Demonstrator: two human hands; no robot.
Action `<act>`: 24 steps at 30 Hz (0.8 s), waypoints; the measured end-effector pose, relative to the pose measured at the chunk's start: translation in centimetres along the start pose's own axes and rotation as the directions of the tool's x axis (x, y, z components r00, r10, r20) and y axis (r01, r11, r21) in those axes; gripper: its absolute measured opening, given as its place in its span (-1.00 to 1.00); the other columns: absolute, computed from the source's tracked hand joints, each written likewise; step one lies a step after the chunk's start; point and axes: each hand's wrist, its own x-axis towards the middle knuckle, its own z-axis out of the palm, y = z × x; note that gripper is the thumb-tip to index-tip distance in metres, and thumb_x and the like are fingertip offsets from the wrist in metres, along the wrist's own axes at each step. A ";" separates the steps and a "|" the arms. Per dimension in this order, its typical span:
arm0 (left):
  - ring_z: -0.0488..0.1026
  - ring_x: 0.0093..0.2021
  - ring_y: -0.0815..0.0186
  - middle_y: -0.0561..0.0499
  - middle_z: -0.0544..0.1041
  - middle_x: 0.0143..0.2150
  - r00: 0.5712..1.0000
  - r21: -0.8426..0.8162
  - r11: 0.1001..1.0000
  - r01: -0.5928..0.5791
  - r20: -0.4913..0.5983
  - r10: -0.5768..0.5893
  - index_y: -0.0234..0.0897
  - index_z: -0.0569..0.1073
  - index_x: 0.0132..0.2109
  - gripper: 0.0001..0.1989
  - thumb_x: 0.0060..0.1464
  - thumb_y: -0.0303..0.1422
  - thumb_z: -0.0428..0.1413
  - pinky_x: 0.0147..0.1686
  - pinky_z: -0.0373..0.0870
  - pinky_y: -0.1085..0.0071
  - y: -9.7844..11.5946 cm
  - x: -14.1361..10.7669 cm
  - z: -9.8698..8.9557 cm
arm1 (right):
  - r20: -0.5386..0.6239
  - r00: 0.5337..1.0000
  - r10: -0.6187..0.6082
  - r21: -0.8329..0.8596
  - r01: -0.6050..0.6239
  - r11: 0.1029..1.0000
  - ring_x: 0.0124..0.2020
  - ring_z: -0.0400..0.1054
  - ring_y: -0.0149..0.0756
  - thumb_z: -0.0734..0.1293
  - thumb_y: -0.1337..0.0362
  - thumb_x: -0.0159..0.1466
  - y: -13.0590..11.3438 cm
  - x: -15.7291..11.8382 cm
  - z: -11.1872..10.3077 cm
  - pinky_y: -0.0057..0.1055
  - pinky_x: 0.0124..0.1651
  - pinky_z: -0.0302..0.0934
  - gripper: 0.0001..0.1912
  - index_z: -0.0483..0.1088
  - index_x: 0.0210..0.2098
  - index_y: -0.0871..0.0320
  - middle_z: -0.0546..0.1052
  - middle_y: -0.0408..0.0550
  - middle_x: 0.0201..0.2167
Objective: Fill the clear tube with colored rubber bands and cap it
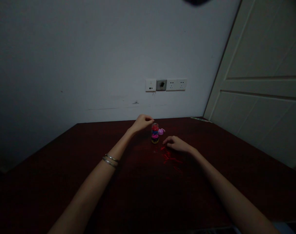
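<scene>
A small clear jar (pixel 155 133) stands upright on the table, filled with layers of red, blue, pink, dark and yellowish bits. My left hand (pixel 142 123) is at the jar's mouth, thumb and fingertips pinched together over its rim; whatever the pinch holds is too small to make out. To the right of the jar, my right hand (pixel 176 143) hovers low with curled fingers close to the tabletop. Thin red strips or loops (pixel 167 156) lie scattered just below its fingertips. Behind the jar, on its right, rests a pink cap (pixel 161 132) with a loop.
The dark red table (pixel 128 195) meets a pale wall (pixel 101 65) at its far edge. Sockets and a switch (pixel 166 85) sit on the wall. On the right rises a white panelled door (pixel 260 84). A thin flat strip (pixel 201 119) lies at the far right corner. Lighting is dim.
</scene>
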 end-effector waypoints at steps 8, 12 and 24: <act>0.27 -0.59 0.47 0.01 0.41 -0.57 0.930 0.003 0.961 0.276 0.252 -0.268 -0.42 0.46 -0.48 -0.60 -0.04 -0.11 0.01 -0.58 0.15 0.54 -2.9 -3.6 0.9 | 0.054 0.991 -0.122 0.007 0.121 0.993 -0.30 0.38 -0.34 0.19 0.38 0.12 -1.8 -0.2 1.7 -0.45 -0.21 0.21 -0.73 0.48 -0.27 0.22 0.54 -0.02 -0.29; 0.31 -0.60 0.47 0.00 0.44 -0.53 0.670 0.056 0.922 0.383 0.670 -0.320 -0.39 0.46 -0.44 -0.70 -0.13 -0.18 0.11 -0.61 0.16 0.56 -2.8 -4.8 1.8 | 0.137 0.984 -0.115 0.037 0.111 0.993 -0.39 0.36 -0.37 0.19 0.38 0.10 -2.0 -0.3 1.6 -0.49 -0.31 0.19 -0.73 0.49 -0.30 0.23 0.54 -0.04 -0.37; 0.29 -0.62 0.49 0.04 0.43 -0.55 0.741 0.001 0.957 0.289 0.633 -0.224 -0.38 0.49 -0.34 -0.83 -0.16 -0.41 0.10 -0.64 0.16 0.59 -0.8 -5.9 5.4 | 0.140 0.989 0.054 -0.055 -0.046 0.997 -0.53 0.29 -0.41 0.21 0.39 0.01 -1.8 -0.8 -0.7 -0.51 -0.49 0.17 -0.77 0.47 -0.37 0.23 0.49 -0.06 -0.50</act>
